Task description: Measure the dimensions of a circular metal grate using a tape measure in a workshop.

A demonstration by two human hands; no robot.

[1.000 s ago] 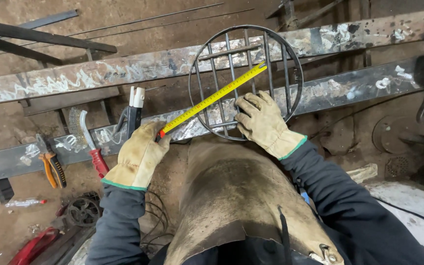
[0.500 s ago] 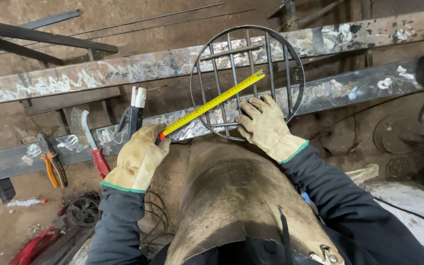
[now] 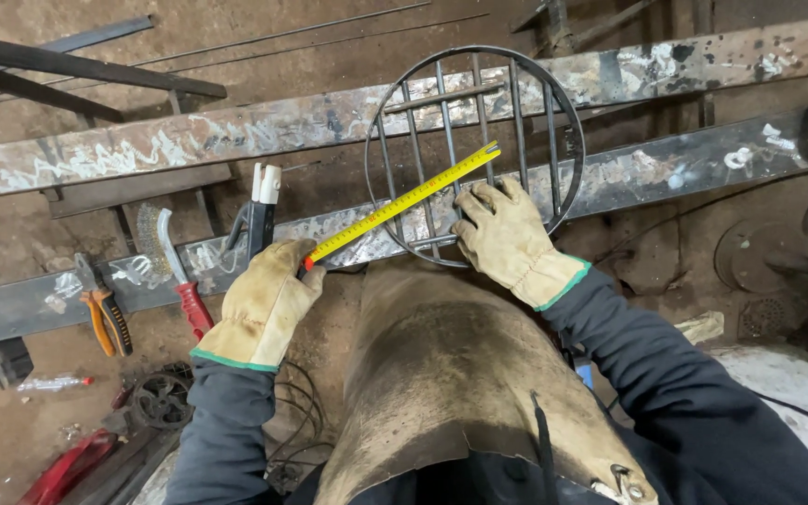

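Nothing much has moved; your hands stay put. Your left hand (image 3: 264, 304) pinches the near end of the yellow tape (image 3: 402, 202). Your right hand (image 3: 507, 238) lies flat and open on the round grate (image 3: 475, 154), which rests on two steel beams (image 3: 142, 150). You are measuring across it. Next, I think, you must hold the tape straight and steady.

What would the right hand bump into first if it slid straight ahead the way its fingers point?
Probably the bars of the round metal grate; the right hand already rests at its lower rim.
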